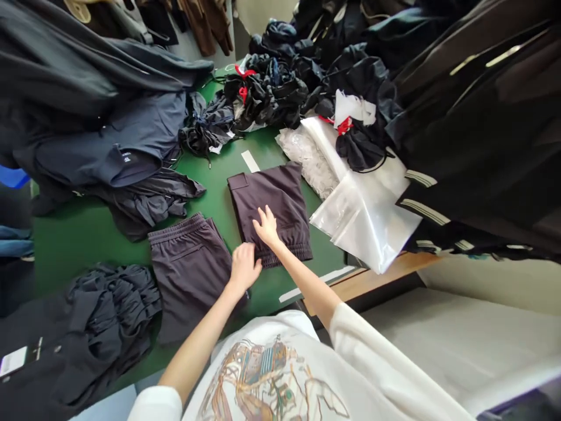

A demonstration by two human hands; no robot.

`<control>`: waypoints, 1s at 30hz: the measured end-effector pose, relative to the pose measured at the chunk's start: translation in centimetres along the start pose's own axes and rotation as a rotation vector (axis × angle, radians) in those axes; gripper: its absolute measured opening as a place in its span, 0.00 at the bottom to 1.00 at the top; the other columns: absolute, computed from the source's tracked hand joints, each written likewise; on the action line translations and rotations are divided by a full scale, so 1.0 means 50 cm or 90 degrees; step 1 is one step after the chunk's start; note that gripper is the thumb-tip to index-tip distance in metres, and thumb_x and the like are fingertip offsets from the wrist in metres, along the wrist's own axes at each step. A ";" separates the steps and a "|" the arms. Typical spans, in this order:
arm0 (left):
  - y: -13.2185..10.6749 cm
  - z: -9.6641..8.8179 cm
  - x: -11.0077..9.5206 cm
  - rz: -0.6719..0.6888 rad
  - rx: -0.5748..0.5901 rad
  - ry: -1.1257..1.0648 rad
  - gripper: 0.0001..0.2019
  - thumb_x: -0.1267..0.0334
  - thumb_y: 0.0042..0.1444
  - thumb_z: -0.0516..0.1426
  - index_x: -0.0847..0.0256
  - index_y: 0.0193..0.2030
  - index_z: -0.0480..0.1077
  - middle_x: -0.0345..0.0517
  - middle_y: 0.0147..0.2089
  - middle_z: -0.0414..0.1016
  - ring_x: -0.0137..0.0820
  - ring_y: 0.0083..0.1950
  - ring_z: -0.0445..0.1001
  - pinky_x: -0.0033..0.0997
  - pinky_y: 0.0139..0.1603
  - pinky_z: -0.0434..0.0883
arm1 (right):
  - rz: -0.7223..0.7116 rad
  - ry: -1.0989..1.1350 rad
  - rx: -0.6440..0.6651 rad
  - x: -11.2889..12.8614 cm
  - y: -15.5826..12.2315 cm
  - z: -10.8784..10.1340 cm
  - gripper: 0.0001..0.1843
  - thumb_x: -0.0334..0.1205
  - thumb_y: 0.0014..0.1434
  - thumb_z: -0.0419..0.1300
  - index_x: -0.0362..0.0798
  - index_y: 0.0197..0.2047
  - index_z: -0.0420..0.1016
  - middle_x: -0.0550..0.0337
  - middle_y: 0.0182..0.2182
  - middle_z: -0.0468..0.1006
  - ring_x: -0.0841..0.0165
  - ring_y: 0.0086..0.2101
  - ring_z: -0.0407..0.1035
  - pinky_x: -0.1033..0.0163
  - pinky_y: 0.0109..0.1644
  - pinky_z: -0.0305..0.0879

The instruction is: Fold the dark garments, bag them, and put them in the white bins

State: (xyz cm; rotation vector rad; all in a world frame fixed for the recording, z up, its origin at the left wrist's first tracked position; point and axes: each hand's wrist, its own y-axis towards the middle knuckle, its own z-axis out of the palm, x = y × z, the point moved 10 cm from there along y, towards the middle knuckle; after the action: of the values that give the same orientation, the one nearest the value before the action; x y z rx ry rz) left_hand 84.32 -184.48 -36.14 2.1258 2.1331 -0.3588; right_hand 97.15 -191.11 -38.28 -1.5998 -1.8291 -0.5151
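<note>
Dark folded trousers [280, 187] lie on the green tabletop in front of me, their elastic waistband at the near edge. My right hand [266, 228] rests on top of them with its fingers spread. At their lower left corner, my left hand [244, 268] has its fingers curled against the edge of the cloth; its fingertips are partly hidden. Just to the left lie dark shorts or trousers [186, 263] with a gathered waistband, spread flat with the waistband facing away from me.
Clear plastic bags [368, 216] lie to the right. A heap of dark garments [280, 82] with red ties fills the back. A navy garment [131, 140] and a crumpled dark one [114, 310] lie left. Dark clothes [491, 134] hang at the right. The green table [214, 202] carries white tape strips.
</note>
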 end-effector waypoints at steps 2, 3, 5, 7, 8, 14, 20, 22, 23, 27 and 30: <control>0.017 0.044 -0.101 0.095 0.064 -0.015 0.25 0.60 0.54 0.54 0.69 0.58 0.61 0.59 0.58 0.66 0.42 0.61 0.61 0.41 0.63 0.57 | -0.076 0.074 -0.119 -0.011 -0.036 -0.101 0.24 0.38 0.59 0.47 0.48 0.59 0.61 0.49 0.62 0.57 0.62 0.62 0.49 0.48 0.64 0.47; 0.028 0.063 -0.135 0.109 0.081 -0.006 0.27 0.59 0.53 0.54 0.71 0.59 0.60 0.61 0.59 0.64 0.43 0.62 0.59 0.43 0.64 0.55 | -0.070 0.094 -0.212 -0.041 -0.069 -0.158 0.24 0.36 0.58 0.46 0.48 0.58 0.61 0.50 0.60 0.60 0.63 0.60 0.51 0.50 0.64 0.48; 0.056 0.091 -0.180 0.108 0.087 0.031 0.33 0.56 0.52 0.56 0.73 0.62 0.56 0.66 0.64 0.57 0.49 0.66 0.53 0.49 0.65 0.51 | 0.029 0.106 -0.386 -0.137 -0.157 -0.245 0.26 0.31 0.54 0.46 0.46 0.57 0.61 0.48 0.55 0.64 0.62 0.57 0.56 0.50 0.62 0.50; 0.084 0.108 -0.217 0.124 0.081 0.065 0.38 0.55 0.51 0.57 0.70 0.66 0.50 0.66 0.68 0.48 0.51 0.69 0.46 0.55 0.66 0.47 | 0.172 0.107 -0.471 -0.248 -0.243 -0.274 0.28 0.30 0.49 0.46 0.44 0.55 0.61 0.45 0.51 0.66 0.59 0.53 0.59 0.48 0.59 0.54; 0.096 0.114 -0.234 0.143 0.082 0.078 0.40 0.55 0.51 0.57 0.68 0.67 0.46 0.65 0.69 0.45 0.51 0.69 0.45 0.56 0.66 0.46 | 0.226 0.116 -0.458 -0.297 -0.271 -0.265 0.28 0.30 0.48 0.46 0.43 0.54 0.61 0.44 0.50 0.66 0.59 0.51 0.60 0.48 0.57 0.56; 0.138 0.129 -0.302 0.208 0.141 0.173 0.37 0.62 0.55 0.55 0.70 0.68 0.44 0.70 0.63 0.57 0.50 0.62 0.60 0.49 0.61 0.57 | 0.169 0.173 -0.191 -0.380 -0.273 -0.156 0.23 0.35 0.50 0.48 0.45 0.50 0.67 0.48 0.46 0.70 0.61 0.45 0.64 0.51 0.53 0.61; 0.221 0.109 -0.333 0.199 0.324 0.174 0.21 0.72 0.56 0.47 0.68 0.57 0.62 0.63 0.50 0.71 0.42 0.50 0.72 0.39 0.49 0.69 | 0.168 0.081 -0.140 -0.328 -0.238 -0.189 0.21 0.41 0.52 0.51 0.50 0.50 0.67 0.52 0.47 0.70 0.57 0.47 0.62 0.46 0.52 0.59; 0.261 0.100 -0.337 0.221 0.390 0.152 0.19 0.70 0.53 0.52 0.63 0.53 0.67 0.56 0.48 0.74 0.40 0.49 0.73 0.35 0.48 0.70 | 0.169 0.117 -0.130 -0.312 -0.223 -0.198 0.23 0.44 0.53 0.53 0.50 0.52 0.66 0.52 0.47 0.71 0.58 0.46 0.63 0.47 0.52 0.59; 0.279 0.095 -0.336 0.231 0.413 0.142 0.19 0.69 0.51 0.54 0.61 0.52 0.69 0.53 0.48 0.75 0.39 0.49 0.74 0.33 0.48 0.70 | 0.169 0.150 -0.121 -0.308 -0.214 -0.198 0.23 0.44 0.53 0.53 0.50 0.53 0.65 0.53 0.47 0.72 0.59 0.45 0.65 0.48 0.52 0.60; 0.313 0.088 -0.328 0.244 0.489 0.117 0.24 0.70 0.45 0.57 0.58 0.52 0.70 0.51 0.50 0.76 0.39 0.48 0.74 0.31 0.47 0.71 | 0.201 0.335 -0.079 -0.317 -0.183 -0.168 0.23 0.38 0.50 0.53 0.48 0.51 0.64 0.54 0.47 0.74 0.64 0.43 0.69 0.54 0.51 0.65; 0.314 0.088 -0.333 0.241 0.511 0.110 0.24 0.71 0.44 0.56 0.61 0.51 0.72 0.54 0.49 0.76 0.41 0.48 0.74 0.34 0.48 0.70 | 0.238 0.431 -0.104 -0.341 -0.171 -0.153 0.20 0.40 0.49 0.54 0.46 0.47 0.65 0.51 0.45 0.75 0.63 0.45 0.69 0.55 0.52 0.65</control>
State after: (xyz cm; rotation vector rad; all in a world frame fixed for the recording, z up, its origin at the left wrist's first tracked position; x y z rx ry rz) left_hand 99.82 -201.83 -37.78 2.9957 1.7555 -1.1793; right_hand 91.26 -210.10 -43.53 -1.5628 -0.9846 -0.9093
